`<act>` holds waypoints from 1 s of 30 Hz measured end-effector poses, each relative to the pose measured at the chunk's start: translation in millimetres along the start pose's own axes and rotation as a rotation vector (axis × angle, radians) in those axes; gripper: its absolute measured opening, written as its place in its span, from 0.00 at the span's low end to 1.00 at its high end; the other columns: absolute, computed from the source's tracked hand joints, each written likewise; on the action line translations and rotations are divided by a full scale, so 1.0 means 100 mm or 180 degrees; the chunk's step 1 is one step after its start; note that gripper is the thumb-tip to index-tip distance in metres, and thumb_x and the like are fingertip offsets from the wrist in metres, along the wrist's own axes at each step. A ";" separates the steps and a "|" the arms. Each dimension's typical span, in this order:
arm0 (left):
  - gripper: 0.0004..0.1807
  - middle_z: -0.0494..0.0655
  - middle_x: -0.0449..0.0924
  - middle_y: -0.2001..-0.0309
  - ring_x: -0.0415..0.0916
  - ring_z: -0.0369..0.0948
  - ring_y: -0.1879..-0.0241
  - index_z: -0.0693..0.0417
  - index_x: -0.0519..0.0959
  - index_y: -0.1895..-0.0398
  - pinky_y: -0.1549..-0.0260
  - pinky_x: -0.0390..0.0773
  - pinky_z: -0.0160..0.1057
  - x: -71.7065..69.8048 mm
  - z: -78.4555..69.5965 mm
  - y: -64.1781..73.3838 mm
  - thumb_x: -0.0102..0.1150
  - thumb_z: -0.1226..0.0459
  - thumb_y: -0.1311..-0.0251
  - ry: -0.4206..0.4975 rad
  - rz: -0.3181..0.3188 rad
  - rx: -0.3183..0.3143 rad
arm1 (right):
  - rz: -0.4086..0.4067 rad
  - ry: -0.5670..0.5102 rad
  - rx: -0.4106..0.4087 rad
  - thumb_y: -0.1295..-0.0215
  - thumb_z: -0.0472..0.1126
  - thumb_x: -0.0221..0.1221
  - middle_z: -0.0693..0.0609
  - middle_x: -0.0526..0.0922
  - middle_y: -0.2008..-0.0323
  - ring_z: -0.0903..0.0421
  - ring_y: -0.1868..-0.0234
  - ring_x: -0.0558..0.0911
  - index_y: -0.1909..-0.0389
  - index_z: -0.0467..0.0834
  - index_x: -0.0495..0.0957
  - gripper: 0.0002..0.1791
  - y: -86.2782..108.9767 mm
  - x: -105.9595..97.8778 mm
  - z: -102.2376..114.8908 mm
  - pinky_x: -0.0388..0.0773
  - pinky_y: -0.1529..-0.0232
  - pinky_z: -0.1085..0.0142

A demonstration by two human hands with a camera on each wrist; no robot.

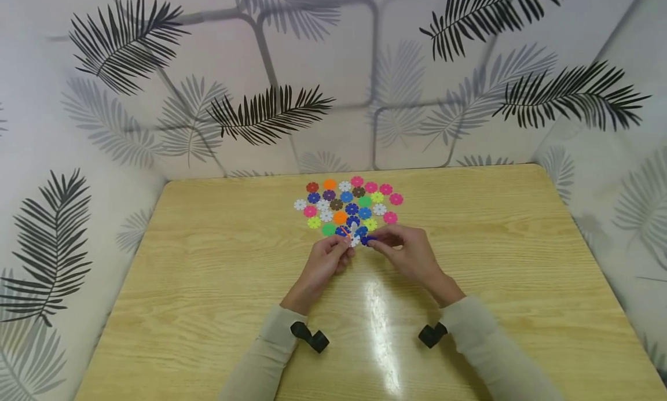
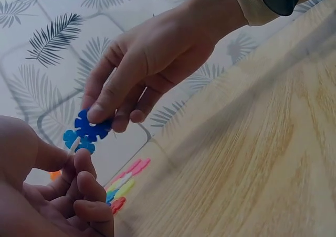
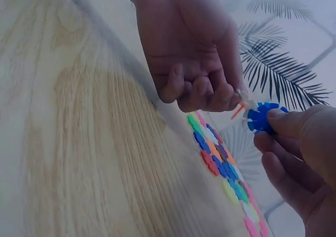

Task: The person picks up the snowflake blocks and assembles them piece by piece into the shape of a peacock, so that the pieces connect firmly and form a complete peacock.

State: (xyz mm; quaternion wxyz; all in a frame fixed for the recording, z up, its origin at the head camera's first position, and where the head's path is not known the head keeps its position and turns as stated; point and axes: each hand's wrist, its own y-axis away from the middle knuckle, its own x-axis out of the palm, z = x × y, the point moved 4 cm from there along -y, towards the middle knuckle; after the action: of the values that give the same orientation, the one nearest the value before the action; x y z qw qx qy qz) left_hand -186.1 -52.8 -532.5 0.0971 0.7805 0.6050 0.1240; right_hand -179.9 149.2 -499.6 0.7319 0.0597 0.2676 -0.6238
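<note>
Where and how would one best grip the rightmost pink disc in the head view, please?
Probably pinch the outer rim of the pink notched disc, coming from the right: it lies flat, and no other disc sits beyond that side.

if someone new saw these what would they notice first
Probably the bright patch of notched discs on the far part of the wooden table. Next, on its near side, the right-hand grip pinches a dark blue disc near the left-hand grip. Behind, black leaf prints stand out on the pale wall.
</note>
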 end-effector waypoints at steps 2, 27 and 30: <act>0.14 0.44 0.82 0.67 0.70 0.35 0.70 0.65 0.81 0.54 0.71 0.69 0.30 0.00 0.00 0.00 0.52 0.63 0.15 -0.0005 -0.0019 0.0028 | -0.0060 0.0011 -0.0060 0.30 0.34 0.72 0.46 0.95 0.57 0.51 0.59 0.94 0.54 0.41 0.92 0.06 0.00 0.02 0.02 0.90 0.55 0.69; 0.11 0.62 0.93 0.58 0.79 0.36 0.72 0.66 0.88 0.56 0.75 0.75 0.30 0.02 0.01 0.01 0.65 0.64 0.23 -0.0190 -0.0256 0.0372 | 0.0203 0.1436 0.0302 0.25 0.40 0.69 0.34 0.78 0.33 0.36 0.35 0.78 0.27 0.37 0.76 0.29 -0.23 -0.09 -0.32 0.82 0.36 0.41; 0.10 0.62 0.93 0.59 0.78 0.36 0.73 0.67 0.88 0.56 0.76 0.73 0.30 0.00 0.01 0.00 0.66 0.65 0.23 -0.0173 -0.0301 0.0341 | 0.0402 0.1807 0.0485 0.21 0.44 0.65 0.33 0.75 0.32 0.33 0.33 0.73 0.26 0.34 0.75 0.29 -0.26 -0.11 -0.42 0.77 0.32 0.39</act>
State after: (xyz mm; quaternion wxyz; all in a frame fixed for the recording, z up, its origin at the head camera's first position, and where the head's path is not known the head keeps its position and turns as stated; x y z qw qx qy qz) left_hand -185.6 -52.5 -533.2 0.0773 0.7581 0.6442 0.0654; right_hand -219.1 170.4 -523.8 0.6586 0.3030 0.4097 -0.5536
